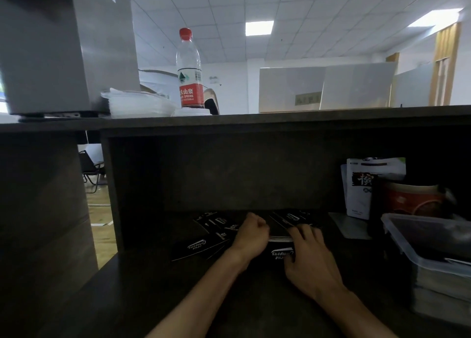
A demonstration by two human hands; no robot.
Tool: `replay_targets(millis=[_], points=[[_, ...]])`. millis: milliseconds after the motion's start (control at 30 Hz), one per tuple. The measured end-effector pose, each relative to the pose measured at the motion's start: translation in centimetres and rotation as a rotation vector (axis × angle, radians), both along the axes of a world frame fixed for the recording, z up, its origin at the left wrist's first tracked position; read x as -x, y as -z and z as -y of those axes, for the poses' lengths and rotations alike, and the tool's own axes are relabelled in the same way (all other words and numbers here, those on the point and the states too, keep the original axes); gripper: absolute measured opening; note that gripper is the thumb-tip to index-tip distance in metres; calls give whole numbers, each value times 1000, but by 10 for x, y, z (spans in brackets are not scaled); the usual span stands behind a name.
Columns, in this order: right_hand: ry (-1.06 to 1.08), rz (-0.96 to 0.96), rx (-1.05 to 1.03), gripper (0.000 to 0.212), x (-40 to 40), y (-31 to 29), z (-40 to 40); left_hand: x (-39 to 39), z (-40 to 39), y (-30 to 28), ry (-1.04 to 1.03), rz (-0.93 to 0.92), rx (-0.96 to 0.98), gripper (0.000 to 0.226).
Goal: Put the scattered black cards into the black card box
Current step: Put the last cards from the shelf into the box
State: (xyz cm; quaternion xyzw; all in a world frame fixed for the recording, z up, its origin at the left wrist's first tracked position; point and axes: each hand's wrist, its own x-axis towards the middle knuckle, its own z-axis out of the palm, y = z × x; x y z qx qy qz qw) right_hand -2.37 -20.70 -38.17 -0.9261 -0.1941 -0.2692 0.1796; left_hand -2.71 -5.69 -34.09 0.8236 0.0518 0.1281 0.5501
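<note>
Several black cards (216, 225) with white print lie scattered on the dark desk (158, 286), under the shelf. More cards (288, 218) lie at the back right. Between my hands is a stack of cards (280, 238), showing its pale edges. My left hand (251, 234) is curled and grips the stack's left end. My right hand (309, 251) curls its fingers over the right end. Its thumb lies on a black piece with a white logo (280, 253). A similar logo piece (197, 247) lies to the left. Which one is the card box I cannot tell.
A clear plastic tub (428, 243) stands at the right, with a red cup (413, 197) and a white pouch (359, 184) behind it. The shelf board (280, 119) above carries a water bottle (190, 70), plastic lids and a grey box. The desk's left edge drops to the floor.
</note>
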Motion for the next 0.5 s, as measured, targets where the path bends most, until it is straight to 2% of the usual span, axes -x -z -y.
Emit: replay_targets(millis=[133, 167, 200, 267, 333, 367, 433, 500], points=[[8, 1, -13, 45, 3, -2, 2, 1, 1, 0, -71, 22, 207, 11], [-11, 8, -21, 41, 3, -3, 2, 2, -8, -1, -76, 44, 204, 9], [-32, 15, -33, 38, 4, -4, 3, 5, -22, -3, -76, 59, 132, 10], [-75, 38, -40, 33, 6, -7, 4, 10, -61, -3, -110, 43, -210, 15], [-131, 51, -12, 29, 7, -10, 3, 16, -103, -1, -160, -51, -576, 22], [-160, 43, -3, 28, 8, -11, 1, 19, -120, 1, -172, -134, -697, 28], [-193, 10, 11, 25, 9, -13, -3, 27, -142, 5, -176, -309, -830, 44], [-192, -8, 33, 27, 12, -12, -7, 31, -150, 8, -191, -371, -848, 53]])
